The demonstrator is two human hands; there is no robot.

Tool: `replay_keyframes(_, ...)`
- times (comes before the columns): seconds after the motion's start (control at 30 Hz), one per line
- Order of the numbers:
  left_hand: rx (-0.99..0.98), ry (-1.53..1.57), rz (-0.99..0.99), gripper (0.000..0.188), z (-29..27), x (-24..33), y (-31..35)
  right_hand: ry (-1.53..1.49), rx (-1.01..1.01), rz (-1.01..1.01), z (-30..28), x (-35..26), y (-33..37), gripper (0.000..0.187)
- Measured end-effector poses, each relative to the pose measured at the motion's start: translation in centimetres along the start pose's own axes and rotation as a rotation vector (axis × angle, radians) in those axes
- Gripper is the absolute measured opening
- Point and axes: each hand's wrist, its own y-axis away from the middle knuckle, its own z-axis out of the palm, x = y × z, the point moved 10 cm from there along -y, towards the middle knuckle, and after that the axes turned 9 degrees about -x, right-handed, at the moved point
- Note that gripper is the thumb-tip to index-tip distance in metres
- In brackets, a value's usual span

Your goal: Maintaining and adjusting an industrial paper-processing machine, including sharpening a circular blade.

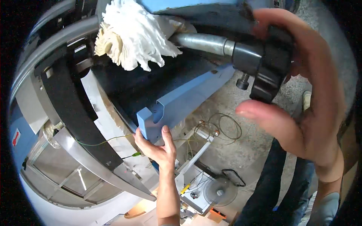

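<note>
My left hand (160, 150) grips the near end of a long blue sheet-metal channel (184, 98), thumb on its face and fingers around its far side. The channel slants up to the right, with a rounded notch near the held end. Close to the camera at the upper right, my right hand (316, 86) curls around a black lobed knob (273, 64), fingers over the top and thumb by the lower edge. That knob sits at the end of a metal shaft (203, 43) with a black collar. A small black screw (243, 81) sticks out below the collar.
White fabric strips (135, 35), bundled like gloves or a mop head, lie over the shaft's left end. A curved machine frame (68, 98) fills the left. Below are looped cable (230, 126) on the concrete floor, a round fan (219, 192) and someone's dark-trousered legs (264, 180).
</note>
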Motion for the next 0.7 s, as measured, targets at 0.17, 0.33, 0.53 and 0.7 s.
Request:
replay_keyframes(0.17,-0.011,-0.03,-0.009,0.076,-0.1,-0.7,0.6,0.089,0.006,0.113,0.0,0.0,0.0,0.089)
replay_keyframes(0.33,-0.011,-0.075,0.009,0.076,-0.2,-1.0,0.7,0.166,0.007,0.228,0.1,0.4,0.0,0.085)
replay_keyframes(0.53,0.041,-0.023,-0.006,0.069,-0.4,-1.3,0.7,0.306,-0.023,0.263,0.2,0.2,-0.7,0.08)
replay_keyframes(0.7,0.057,-0.069,0.016,0.066,-0.6,-0.9,0.8,0.286,-0.051,0.269,0.5,0.3,-1.1,0.08)
